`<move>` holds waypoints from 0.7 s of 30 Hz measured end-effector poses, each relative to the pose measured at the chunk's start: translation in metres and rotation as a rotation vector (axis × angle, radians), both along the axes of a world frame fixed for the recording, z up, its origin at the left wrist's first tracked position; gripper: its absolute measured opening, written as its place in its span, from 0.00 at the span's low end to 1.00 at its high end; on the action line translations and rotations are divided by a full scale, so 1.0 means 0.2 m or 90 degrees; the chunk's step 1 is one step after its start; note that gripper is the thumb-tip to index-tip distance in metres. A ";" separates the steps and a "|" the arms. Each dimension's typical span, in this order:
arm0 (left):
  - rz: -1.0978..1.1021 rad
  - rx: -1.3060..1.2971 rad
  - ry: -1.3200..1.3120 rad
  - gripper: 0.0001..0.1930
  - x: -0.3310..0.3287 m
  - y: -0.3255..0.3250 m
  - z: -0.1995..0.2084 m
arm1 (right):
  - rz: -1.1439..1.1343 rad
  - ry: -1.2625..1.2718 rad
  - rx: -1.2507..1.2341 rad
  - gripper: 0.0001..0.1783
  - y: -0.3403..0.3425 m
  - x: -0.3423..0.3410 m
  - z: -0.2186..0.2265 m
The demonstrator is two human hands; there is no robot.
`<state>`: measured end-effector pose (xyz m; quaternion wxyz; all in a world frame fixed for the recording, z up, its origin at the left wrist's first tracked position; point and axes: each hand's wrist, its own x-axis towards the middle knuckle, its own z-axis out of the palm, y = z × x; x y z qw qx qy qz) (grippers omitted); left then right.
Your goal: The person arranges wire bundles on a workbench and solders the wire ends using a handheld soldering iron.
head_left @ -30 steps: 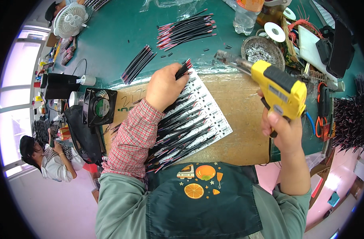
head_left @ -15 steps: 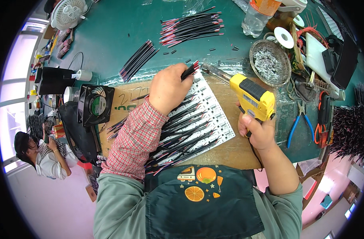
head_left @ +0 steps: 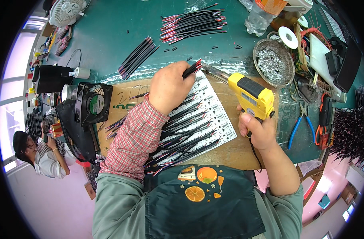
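Note:
My left hand [head_left: 170, 85] is closed around a small bundle of black-sleeved wires [head_left: 192, 68], whose red and white ends stick out past the fingers. In my right hand [head_left: 257, 128] is a yellow and black soldering gun [head_left: 251, 95], gripped by its handle. Its long metal tip points left and ends beside the wire ends; whether they touch I cannot tell. Under the left arm, more black wires [head_left: 190, 135] lie in rows across a white printed sheet [head_left: 220, 123], partly hidden by the checked sleeve.
Two piles of black wires, one pile [head_left: 194, 26] and another [head_left: 138, 57], lie farther back. A metal bowl of silvery scraps [head_left: 255, 53] and blue-handled pliers [head_left: 301, 125] are at the right. A black fan [head_left: 93, 104] stands left. A co-worker [head_left: 46, 153] sits far left.
The wire bundle and the soldering gun keep nearly the same place against each other. The whole view has shifted slightly; neither hand has changed its grip.

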<state>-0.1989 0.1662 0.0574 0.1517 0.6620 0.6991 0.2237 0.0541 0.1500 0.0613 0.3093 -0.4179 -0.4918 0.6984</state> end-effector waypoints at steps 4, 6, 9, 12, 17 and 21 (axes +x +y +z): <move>-0.002 0.001 -0.004 0.11 0.00 0.00 -0.01 | 0.000 -0.026 -0.011 0.18 0.00 0.00 -0.01; -0.001 0.000 -0.003 0.11 -0.01 0.00 -0.01 | 0.002 -0.029 -0.006 0.18 0.00 0.00 -0.01; 0.001 -0.003 -0.003 0.11 -0.01 0.00 -0.01 | -0.014 -0.017 -0.005 0.21 -0.01 0.00 -0.02; 0.003 -0.003 -0.003 0.11 -0.02 0.00 -0.01 | -0.049 0.020 -0.006 0.26 -0.03 0.00 -0.03; 0.007 -0.009 -0.007 0.11 -0.03 0.00 0.00 | -0.062 0.032 -0.014 0.31 -0.06 0.00 -0.02; 0.011 -0.019 -0.044 0.11 -0.05 0.01 -0.01 | -0.060 0.038 -0.019 0.31 -0.05 -0.01 -0.03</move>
